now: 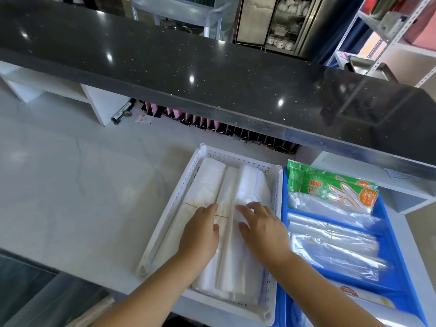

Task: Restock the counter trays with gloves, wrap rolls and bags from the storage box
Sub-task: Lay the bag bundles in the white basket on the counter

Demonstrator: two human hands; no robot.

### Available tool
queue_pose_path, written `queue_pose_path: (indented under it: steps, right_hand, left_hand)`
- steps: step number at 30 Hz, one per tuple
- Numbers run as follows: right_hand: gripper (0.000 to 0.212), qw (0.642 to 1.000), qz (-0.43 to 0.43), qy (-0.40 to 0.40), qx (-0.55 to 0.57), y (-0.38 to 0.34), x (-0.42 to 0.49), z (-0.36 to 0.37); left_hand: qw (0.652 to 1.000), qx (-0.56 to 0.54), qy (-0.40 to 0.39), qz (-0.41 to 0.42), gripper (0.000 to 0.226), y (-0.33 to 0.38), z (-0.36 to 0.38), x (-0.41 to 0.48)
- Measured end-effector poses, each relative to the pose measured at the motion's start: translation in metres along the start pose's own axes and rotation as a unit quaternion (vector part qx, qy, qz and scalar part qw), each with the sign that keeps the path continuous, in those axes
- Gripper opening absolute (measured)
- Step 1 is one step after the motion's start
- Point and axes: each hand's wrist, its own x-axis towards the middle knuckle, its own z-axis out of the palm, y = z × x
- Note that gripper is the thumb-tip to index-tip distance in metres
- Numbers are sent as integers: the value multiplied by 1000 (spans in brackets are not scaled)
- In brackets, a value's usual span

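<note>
A white perforated tray [238, 158] on the pale counter holds long bundles of white and clear plastic bags [212, 178], one tied with a rubber band. My left hand [200, 234] lies flat on the left bundle, fingers straight. On the right bundle [250, 182] rests my right hand [262, 228], fingers spread and lightly bent. Right of it a blue tray [384, 208] carries green glove packets [330, 185] at the back and clear bag bundles [335, 246] in front. The storage box is out of view.
A black speckled raised counter [212, 74] overhangs the far side. Beneath it stand pink and black items [212, 122] in a row and a marker [122, 113]. White shelving [377, 175] sits far right. The pale worktop [82, 185] stretches to the left.
</note>
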Motion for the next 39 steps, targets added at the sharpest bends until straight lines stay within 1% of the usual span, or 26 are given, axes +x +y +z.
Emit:
queue_pose_path:
  steps: [3, 5, 7, 9, 11, 12, 14, 15, 16, 17, 19, 21, 26, 30, 32, 34, 36, 37, 39]
  right_hand:
    - [36, 1000, -6, -4, -12, -2, 0, 1]
    - [45, 999, -19, -2, -26, -5, 1, 1]
    - [54, 997, -44, -1, -64, -9, 3, 2]
    - [53, 994, -63, -14, -92, -10, 4, 5]
    - [48, 991, -62, -34, -110, -9, 5, 7]
    - [46, 991, -61, -46, -110, -9, 6, 8]
    - [46, 993, -62, -57, -87, -7, 7, 10]
    - [46, 994, -63, -52, -75, -7, 8, 10]
    - [47, 995, -63, -44, -66, -7, 9, 10]
    - [48, 996, -65, -31, -61, -7, 10, 11]
    - [53, 996, -64, -19, -60, -8, 16, 12]
    - [57, 996, -51, -34, -61, -6, 29, 16]
    - [58, 996, 4, -62, -57, 4, 69, 22]
    - [55, 995, 29, -67, -61, 12, 94, 16]
    - [51, 995, 30, -74, -58, 14, 101, 15]
    - [49, 995, 36, -81, -52, 16, 102, 16]
    - [49, 994, 49, -85, -52, 18, 100, 19]
    - [51, 993, 57, -85, -50, 18, 98, 20]
    - [54, 993, 70, -80, -47, 16, 92, 24]
  left_hand:
    - [1000, -1, 28, 5, 45, 2, -1, -1]
    - [999, 5, 50, 16, 41, 2, -4, 1]
    - [998, 24, 62, 21, 38, 1, -6, 3]
    - [996, 51, 65, 21, 35, -1, -7, 4]
    - [993, 92, 60, 32, 37, -2, -9, 4]
    - [990, 123, 55, 48, 41, -4, -11, 5]
    - [974, 203, 39, 92, 63, -14, -15, 10]
    - [963, 242, 17, 118, 75, -20, -19, 13]
    - [951, 275, -13, 143, 83, -26, -22, 14]
    - [939, 298, -44, 163, 86, -31, -23, 16]
    - [929, 314, -98, 173, 86, -39, -21, 17]
    - [925, 319, -129, 159, 86, -41, -16, 17]
    - [928, 325, -136, 119, 86, -37, -10, 14]
    - [926, 332, -138, 116, 84, -32, -14, 11]
    - [925, 329, -113, 155, 80, -30, -15, 7]
    - [913, 315, -110, 234, 76, -26, -14, 0]
    - [899, 298, -152, 283, 76, -23, -9, -7]
    - [888, 303, -173, 298, 79, -23, -6, -9]
    - [867, 327, -189, 326, 84, -27, -2, -8]
